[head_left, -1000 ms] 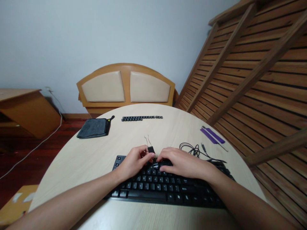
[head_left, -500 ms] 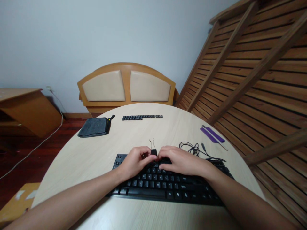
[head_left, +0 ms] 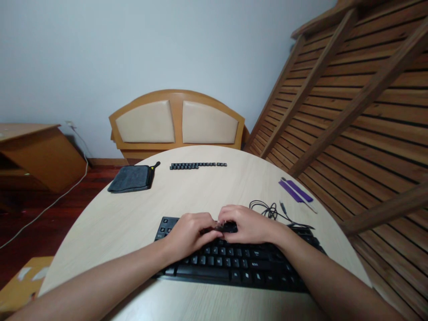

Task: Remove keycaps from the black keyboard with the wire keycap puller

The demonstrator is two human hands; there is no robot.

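A black keyboard [head_left: 214, 273] lies before me, with some keycaps off at its upper left. Over its upper rows, my right hand [head_left: 245, 224] is closed round the black handle of a wire keycap puller [head_left: 230, 227]. My left hand [head_left: 194, 229] pinches at the puller's left end, its thumb and fingers meeting my right fingertips. What sits between the left fingertips is hidden. Farther back, loose black keycaps [head_left: 183, 166] stand lined up in two rows.
All this is on a round pale table [head_left: 133, 214]. A dark zippered pouch [head_left: 130, 179] lies at the left. At the right are a coiled USB cable [head_left: 270, 210] and purple strips [head_left: 296, 191] with a thin metal tool. Slatted wood [head_left: 368, 111] leans beyond.
The puller has turned from wires pointing up in my left hand to lying sideways, its handle now in my right hand. My fingertips have come together.
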